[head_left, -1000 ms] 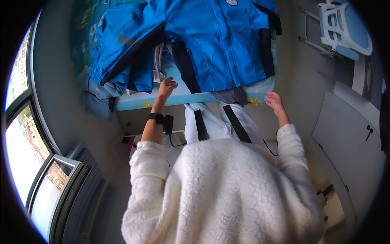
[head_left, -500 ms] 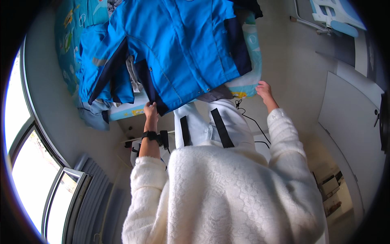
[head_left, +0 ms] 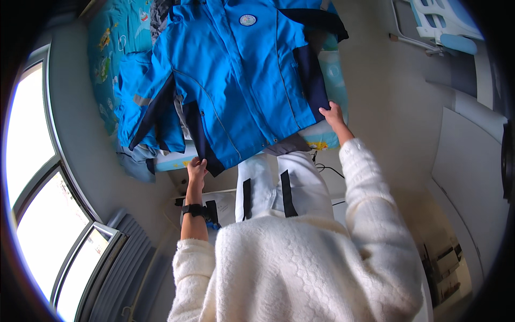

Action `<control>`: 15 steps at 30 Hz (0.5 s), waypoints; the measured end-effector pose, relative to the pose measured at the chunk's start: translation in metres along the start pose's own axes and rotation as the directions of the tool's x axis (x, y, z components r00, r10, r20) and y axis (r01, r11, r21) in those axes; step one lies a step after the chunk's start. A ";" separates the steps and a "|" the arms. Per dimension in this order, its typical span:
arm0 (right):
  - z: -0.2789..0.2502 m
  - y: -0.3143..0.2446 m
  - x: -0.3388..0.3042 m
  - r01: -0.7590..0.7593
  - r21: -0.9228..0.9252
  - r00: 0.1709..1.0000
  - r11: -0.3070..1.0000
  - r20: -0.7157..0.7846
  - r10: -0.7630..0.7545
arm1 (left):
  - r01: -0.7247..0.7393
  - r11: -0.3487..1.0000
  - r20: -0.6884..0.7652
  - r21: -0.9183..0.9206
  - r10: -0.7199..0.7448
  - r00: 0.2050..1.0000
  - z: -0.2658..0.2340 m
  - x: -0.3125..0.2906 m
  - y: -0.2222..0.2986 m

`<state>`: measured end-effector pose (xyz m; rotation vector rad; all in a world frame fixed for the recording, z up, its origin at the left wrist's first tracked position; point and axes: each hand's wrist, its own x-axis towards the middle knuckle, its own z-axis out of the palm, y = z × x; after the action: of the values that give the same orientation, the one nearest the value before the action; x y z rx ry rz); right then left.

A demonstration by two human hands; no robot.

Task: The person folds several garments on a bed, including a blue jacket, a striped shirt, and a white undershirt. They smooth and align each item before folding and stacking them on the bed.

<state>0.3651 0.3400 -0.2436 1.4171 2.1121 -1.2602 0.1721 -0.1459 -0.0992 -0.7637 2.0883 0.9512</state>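
A blue jacket (head_left: 241, 86) with navy side panels and a round patch on its chest lies spread over the bed, its hem toward me. My left hand (head_left: 197, 168) is closed, pinching the left corner of that hem just off the bed's edge. At the hem's opposite corner, my right hand (head_left: 333, 114) grips the navy panel between thumb and fingers. The jacket's left sleeve lies out to the side, over another blue garment (head_left: 134, 80). Its upper edge runs out of the picture.
The bed has a teal patterned cover (head_left: 105, 59). Grey cloth (head_left: 289, 145) shows under the hem by my legs. A window (head_left: 53, 209) and a radiator (head_left: 120, 257) stand on the left. A dark cable (head_left: 328, 169) runs near the bed. White furniture (head_left: 456, 37) stands at the far right.
My right hand has moved left from the bed's edge onto the jacket's right hem corner and taken hold. My left hand keeps its corner. More of the jacket's chest now shows.
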 end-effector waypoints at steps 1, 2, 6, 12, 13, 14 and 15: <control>-0.004 0.003 -0.004 0.143 -0.021 0.987 0.989 -0.072 -0.144 | -0.023 1.000 -0.007 -0.007 0.023 1.000 0.000 -0.001 -0.001; -0.009 0.011 -0.012 0.170 0.000 0.981 0.985 -0.098 -0.169 | -0.015 0.999 -0.037 0.029 0.016 0.999 -0.001 -0.001 -0.003; -0.016 0.059 -0.069 -0.044 -0.014 0.979 0.999 -0.200 0.041 | 0.019 0.980 -0.093 0.199 -0.001 0.996 0.007 0.005 -0.026; -0.033 0.069 -0.097 -0.274 0.369 0.957 0.888 0.193 0.215 | -0.051 0.918 -0.123 0.393 0.107 0.987 0.015 0.019 -0.056; -0.038 0.064 -0.097 -0.283 0.357 0.954 0.890 0.199 0.223 | -0.053 0.924 -0.120 0.378 0.106 0.987 0.016 0.019 -0.058; -0.041 0.059 -0.096 -0.280 0.358 0.954 0.891 0.208 0.217 | -0.012 0.933 -0.126 0.360 0.062 0.990 0.017 0.019 -0.058; -0.044 0.053 -0.095 -0.305 0.380 0.945 0.873 0.234 0.228 | -0.016 0.920 -0.135 0.392 0.074 0.988 0.017 0.019 -0.057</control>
<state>0.4639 0.3255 -0.1830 1.6170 1.5191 -1.7097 0.2097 -0.1681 -0.1441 -0.5913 2.3336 0.4826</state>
